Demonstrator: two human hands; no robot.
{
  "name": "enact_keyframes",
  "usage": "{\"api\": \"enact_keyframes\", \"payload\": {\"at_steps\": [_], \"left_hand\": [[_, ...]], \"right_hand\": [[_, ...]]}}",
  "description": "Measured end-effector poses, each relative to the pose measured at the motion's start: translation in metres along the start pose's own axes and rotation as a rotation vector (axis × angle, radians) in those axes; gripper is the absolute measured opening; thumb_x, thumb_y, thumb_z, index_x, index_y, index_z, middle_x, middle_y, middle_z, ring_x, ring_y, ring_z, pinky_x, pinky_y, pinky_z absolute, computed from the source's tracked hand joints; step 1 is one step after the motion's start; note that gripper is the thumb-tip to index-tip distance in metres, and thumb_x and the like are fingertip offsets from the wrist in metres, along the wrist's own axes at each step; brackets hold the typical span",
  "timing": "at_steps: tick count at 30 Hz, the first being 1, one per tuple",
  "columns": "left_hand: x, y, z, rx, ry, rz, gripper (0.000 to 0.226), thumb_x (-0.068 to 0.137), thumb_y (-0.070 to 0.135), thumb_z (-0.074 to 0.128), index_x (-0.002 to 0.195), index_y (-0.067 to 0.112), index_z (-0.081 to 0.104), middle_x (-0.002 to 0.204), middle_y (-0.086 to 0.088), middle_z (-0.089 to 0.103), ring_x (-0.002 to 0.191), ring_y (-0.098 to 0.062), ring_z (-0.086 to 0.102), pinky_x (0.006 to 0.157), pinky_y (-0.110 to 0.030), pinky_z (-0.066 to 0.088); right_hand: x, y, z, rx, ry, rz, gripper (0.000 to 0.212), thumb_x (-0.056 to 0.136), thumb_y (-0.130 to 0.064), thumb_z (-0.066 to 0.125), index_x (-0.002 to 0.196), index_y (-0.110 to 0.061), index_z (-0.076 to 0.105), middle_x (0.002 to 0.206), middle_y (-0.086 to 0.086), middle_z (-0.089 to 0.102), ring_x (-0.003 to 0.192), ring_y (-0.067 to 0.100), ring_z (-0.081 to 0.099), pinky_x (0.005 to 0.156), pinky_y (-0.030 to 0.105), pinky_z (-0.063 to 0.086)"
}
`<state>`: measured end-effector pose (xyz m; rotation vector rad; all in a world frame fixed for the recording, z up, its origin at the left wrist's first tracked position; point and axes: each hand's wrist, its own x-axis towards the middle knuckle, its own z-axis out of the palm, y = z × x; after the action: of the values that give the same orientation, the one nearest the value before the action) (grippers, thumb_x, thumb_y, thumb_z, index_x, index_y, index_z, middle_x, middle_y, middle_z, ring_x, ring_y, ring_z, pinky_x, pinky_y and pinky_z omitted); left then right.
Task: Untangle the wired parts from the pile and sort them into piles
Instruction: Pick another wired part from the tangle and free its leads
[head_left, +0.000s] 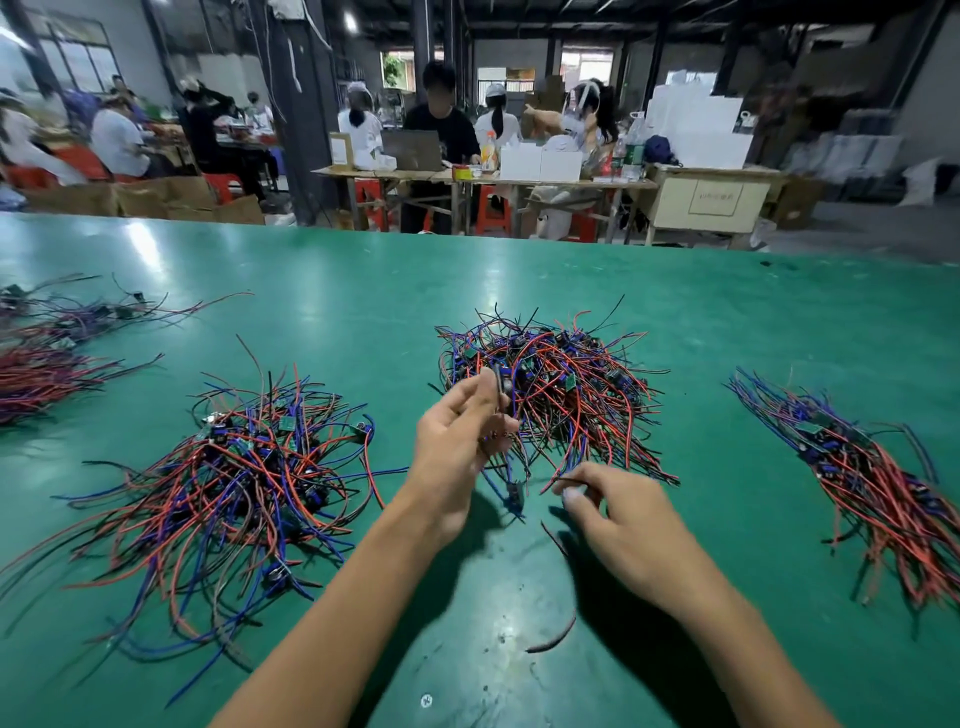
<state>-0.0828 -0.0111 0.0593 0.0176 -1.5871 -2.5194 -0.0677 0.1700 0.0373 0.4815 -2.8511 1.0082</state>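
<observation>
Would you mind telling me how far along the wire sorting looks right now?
Partly done. A combed bundle lies at the right, and more bundles at the far left. The left hand grips one wired part while the right hand pinches a wire. The centre pile and left pile remain tangled.

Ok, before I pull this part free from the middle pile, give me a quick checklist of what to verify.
1. Left hand grips the wired part: ok, wires pass through its fingers.
2. Right hand has a wire end: ok, it pinches a red wire.
3. Part is clear of the middle pile: not ok, its wires still run into the tangle.
4. Sorted pile on the right has room beside it: ok, bare green table around it.
5. Which wire snags: cannot tell, the strands overlap.
6. Loose wire near the wrists: ok, apart from the hands.
</observation>
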Motion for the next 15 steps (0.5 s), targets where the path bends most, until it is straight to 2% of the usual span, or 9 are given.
{"api": "enact_keyframes", "payload": {"at_steps": [2, 3, 5, 6, 8, 10, 13, 15], "left_hand": [[0.004, 0.004, -0.009, -0.028, 0.089, -0.006, 0.030, 0.077, 0.042, 0.072, 0.096, 0.019, 0.065, 0.078, 0.007, 0.068, 0.065, -0.008, 0.065, 0.061, -0.020, 0.052], [0.006, 0.006, -0.012, -0.027, 0.139, -0.006, 0.030, 0.076, 0.040, 0.073, 0.097, 0.020, 0.065, 0.077, 0.009, 0.069, 0.067, -0.009, 0.066, 0.064, -0.021, 0.053], [0.011, 0.009, -0.020, -0.028, 0.230, 0.001, 0.025, 0.079, 0.038, 0.073, 0.097, 0.022, 0.066, 0.076, 0.013, 0.071, 0.073, -0.011, 0.069, 0.072, -0.024, 0.052], [0.013, 0.010, -0.024, -0.034, 0.270, 0.005, 0.023, 0.082, 0.036, 0.072, 0.099, 0.021, 0.066, 0.078, 0.013, 0.072, 0.076, -0.012, 0.070, 0.074, -0.025, 0.051], [0.018, 0.012, -0.031, -0.041, 0.318, 0.013, 0.023, 0.088, 0.035, 0.071, 0.104, 0.019, 0.066, 0.085, 0.011, 0.074, 0.080, -0.014, 0.071, 0.074, -0.026, 0.051], [0.021, 0.014, -0.036, 0.004, 0.339, 0.018, 0.025, 0.092, 0.036, 0.067, 0.108, 0.018, 0.065, 0.094, 0.006, 0.074, 0.075, -0.015, 0.072, 0.071, -0.027, 0.055], [0.023, 0.011, -0.043, 0.258, 0.373, 0.005, 0.023, 0.101, 0.038, 0.056, 0.111, 0.018, 0.061, 0.103, 0.000, 0.073, 0.062, -0.015, 0.068, 0.063, -0.031, 0.054], [0.023, 0.007, -0.046, 0.535, 0.385, 0.020, 0.022, 0.100, 0.039, 0.057, 0.114, 0.023, 0.054, 0.097, 0.000, 0.073, 0.067, -0.018, 0.067, 0.079, -0.042, 0.058]], "right_hand": [[-0.006, -0.006, 0.009, -0.152, -0.070, 0.111, 0.048, 0.078, -0.074, 0.061, 0.099, -0.031, 0.053, 0.083, -0.013, 0.057, 0.087, 0.016, 0.058, 0.077, 0.033, 0.042], [-0.009, -0.007, 0.011, -0.220, -0.106, 0.167, 0.066, 0.066, -0.087, 0.058, 0.101, -0.032, 0.048, 0.091, -0.014, 0.054, 0.094, 0.019, 0.057, 0.080, 0.034, 0.042], [-0.012, -0.007, 0.012, -0.293, -0.156, 0.238, 0.083, 0.055, -0.095, 0.057, 0.105, -0.031, 0.043, 0.102, -0.011, 0.051, 0.103, 0.022, 0.056, 0.086, 0.036, 0.044], [-0.012, -0.006, 0.010, -0.302, -0.158, 0.255, 0.081, 0.058, -0.093, 0.059, 0.106, -0.030, 0.043, 0.104, -0.009, 0.052, 0.105, 0.023, 0.056, 0.086, 0.036, 0.044], [-0.012, -0.006, 0.007, -0.291, -0.148, 0.261, 0.063, 0.071, -0.081, 0.065, 0.103, -0.029, 0.047, 0.104, -0.006, 0.055, 0.106, 0.024, 0.057, 0.082, 0.035, 0.044], [-0.012, -0.007, 0.005, -0.274, -0.122, 0.252, 0.044, 0.083, -0.067, 0.067, 0.098, -0.028, 0.054, 0.101, -0.004, 0.059, 0.105, 0.025, 0.058, 0.079, 0.035, 0.044], [-0.014, -0.010, 0.005, -0.272, -0.090, 0.240, 0.031, 0.091, -0.056, 0.065, 0.090, -0.025, 0.060, 0.090, -0.004, 0.058, 0.100, 0.026, 0.060, 0.071, 0.033, 0.042], [-0.015, -0.012, 0.007, -0.323, -0.077, 0.226, 0.028, 0.094, -0.051, 0.063, 0.089, -0.023, 0.062, 0.088, -0.003, 0.058, 0.100, 0.028, 0.061, 0.068, 0.033, 0.039]]}}
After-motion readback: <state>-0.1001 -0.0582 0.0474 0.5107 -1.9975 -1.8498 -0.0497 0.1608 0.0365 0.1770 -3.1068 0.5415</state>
